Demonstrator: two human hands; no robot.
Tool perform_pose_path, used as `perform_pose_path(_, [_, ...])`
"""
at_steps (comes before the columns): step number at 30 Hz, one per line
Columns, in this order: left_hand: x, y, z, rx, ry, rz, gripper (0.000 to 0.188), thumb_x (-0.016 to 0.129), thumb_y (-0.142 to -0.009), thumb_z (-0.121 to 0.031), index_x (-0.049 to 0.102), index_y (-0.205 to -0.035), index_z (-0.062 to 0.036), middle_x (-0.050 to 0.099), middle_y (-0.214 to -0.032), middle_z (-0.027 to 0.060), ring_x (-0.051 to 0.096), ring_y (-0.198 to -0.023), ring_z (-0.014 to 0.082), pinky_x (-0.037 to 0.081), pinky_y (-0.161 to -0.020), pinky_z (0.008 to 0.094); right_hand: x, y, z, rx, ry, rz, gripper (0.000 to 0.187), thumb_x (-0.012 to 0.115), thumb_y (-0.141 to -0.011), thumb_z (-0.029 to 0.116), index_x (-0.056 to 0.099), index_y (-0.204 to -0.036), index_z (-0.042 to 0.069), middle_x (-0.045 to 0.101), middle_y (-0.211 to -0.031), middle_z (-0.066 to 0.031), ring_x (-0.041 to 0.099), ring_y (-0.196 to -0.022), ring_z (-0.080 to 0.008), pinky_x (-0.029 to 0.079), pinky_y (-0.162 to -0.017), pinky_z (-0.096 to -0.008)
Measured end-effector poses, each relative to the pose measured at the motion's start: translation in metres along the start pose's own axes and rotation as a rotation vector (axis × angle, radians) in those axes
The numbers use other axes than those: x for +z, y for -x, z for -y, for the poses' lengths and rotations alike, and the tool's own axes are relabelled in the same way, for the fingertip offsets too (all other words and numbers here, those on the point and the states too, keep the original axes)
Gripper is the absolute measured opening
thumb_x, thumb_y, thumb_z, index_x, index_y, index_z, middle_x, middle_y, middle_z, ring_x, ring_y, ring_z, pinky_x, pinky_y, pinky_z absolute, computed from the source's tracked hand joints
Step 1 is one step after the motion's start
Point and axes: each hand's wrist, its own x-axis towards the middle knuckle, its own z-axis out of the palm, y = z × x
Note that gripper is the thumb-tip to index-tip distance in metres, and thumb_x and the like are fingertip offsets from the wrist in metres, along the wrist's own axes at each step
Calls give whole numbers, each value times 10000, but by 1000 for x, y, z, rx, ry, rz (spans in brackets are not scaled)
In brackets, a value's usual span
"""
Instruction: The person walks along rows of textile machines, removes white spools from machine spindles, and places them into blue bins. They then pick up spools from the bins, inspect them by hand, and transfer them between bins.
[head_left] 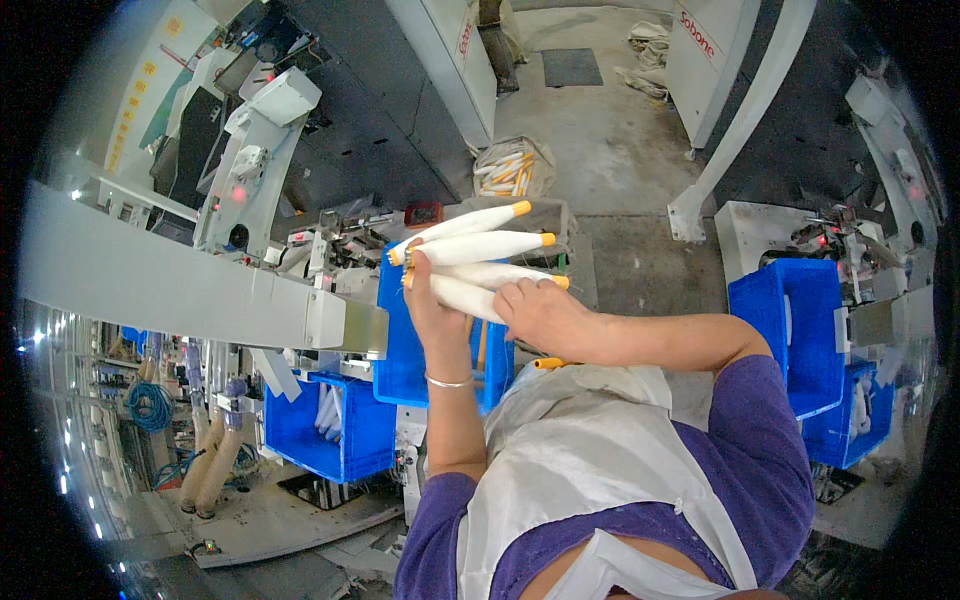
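My left hand [430, 300] is closed around the yellow bases of several white yarn bobbins [478, 248]. They fan out to the right, and their orange tips point away from that hand. My right hand [540, 318] has its fingers curled over the nearest bobbin [462, 297], whose far end it hides. Just below the right wrist shows an orange tube end [548, 363]; what it belongs to is hidden. Under the hands stands a blue bin [400, 375], mostly covered by them, with some brownish tube-like pieces inside.
Another blue bin [300, 440] with white bobbins sits lower left, beside machinery. Two more blue bins, an upper one [815, 340] and a lower one [880, 430], stand at right. Ahead, a sack [545, 165] holds orange-tipped bobbins. A white machine arm [180, 280] reaches in from the left.
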Motion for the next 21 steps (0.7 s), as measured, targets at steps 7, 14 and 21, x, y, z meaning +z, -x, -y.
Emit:
perform_pose_path(7, [-1, -1, -7, 12, -5, -54, 447, 576, -842, -293, 424, -1182, -46, 488, -1142, 132, 493, -1058, 259, 437, -879, 403, 10, 12, -13, -125, -263, 17, 118, 569, -717, 140, 491, -769, 69, 514, -676, -54, 554, -608, -210, 456, -502, -323])
perform_pose_path(14, [0, -2, -26, 44, -21, -149, 466, 501, -875, -368, 394, -1211, -64, 451, -1195, 130, 449, -1119, 257, 394, -943, 393, 19, 138, -87, 550, -323, -114, 95, 508, -794, 158, 544, -778, 70, 554, -722, -129, 559, -675, -320, 453, -563, -402])
perform_pose_path(21, [-10, -12, -22, 69, -5, -125, 457, 565, -837, -371, 460, -1176, -84, 499, -1147, 105, 482, -1077, 244, 435, -892, 392, 9, 344, -212, 1487, 372, -327, 211, 509, -853, 293, 573, -855, 93, 601, -751, -172, 564, -666, -383, 434, -557, -451])
